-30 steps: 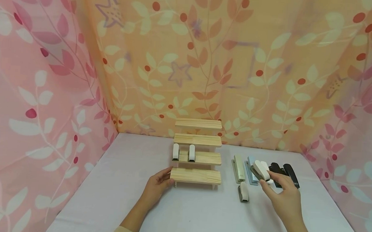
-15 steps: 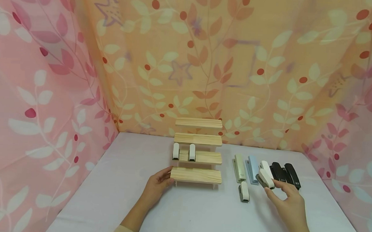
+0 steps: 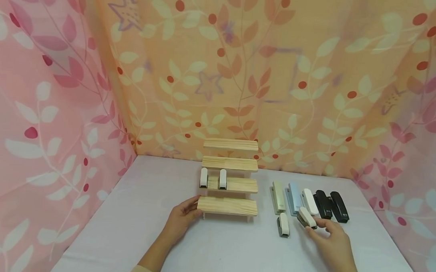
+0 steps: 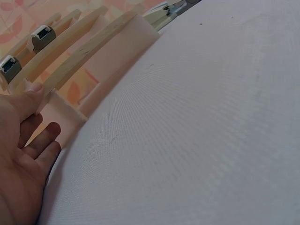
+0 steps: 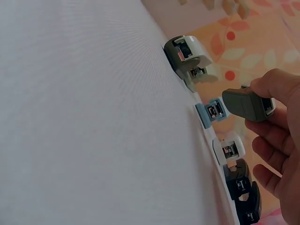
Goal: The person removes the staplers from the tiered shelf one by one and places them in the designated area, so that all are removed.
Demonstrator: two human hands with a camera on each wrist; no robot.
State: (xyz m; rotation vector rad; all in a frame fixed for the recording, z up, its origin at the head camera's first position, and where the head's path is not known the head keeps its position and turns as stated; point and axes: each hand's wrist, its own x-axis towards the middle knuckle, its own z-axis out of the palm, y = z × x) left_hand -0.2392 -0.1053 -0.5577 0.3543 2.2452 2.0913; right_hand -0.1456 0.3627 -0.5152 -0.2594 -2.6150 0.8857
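Observation:
My left hand (image 3: 180,218) grips the left end of the lowest board of a four-step wooden display rack (image 3: 228,206), thumb at the board's edge. Two small white staplers (image 3: 203,178) stand on the second step up, at its left and middle. On the right, my right hand (image 3: 333,240) pinches another small white stapler (image 3: 307,218) with a grey base between thumb and fingers. The right wrist view shows this held stapler (image 5: 248,104) tilted and raised off the table. To its left, a similar small white stapler (image 3: 283,225) stands on the table.
Behind the held stapler, a row of larger staplers lies on the white table (image 3: 221,252): a green one (image 3: 278,197), a blue one (image 3: 294,198), a white one (image 3: 310,201) and two black ones (image 3: 339,207). Floral curtains (image 3: 191,71) enclose the back and sides.
My right hand has brought the small stapler nearer and lower, from over the larger white stapler to just in front of the row. The left hand keeps its hold on the rack.

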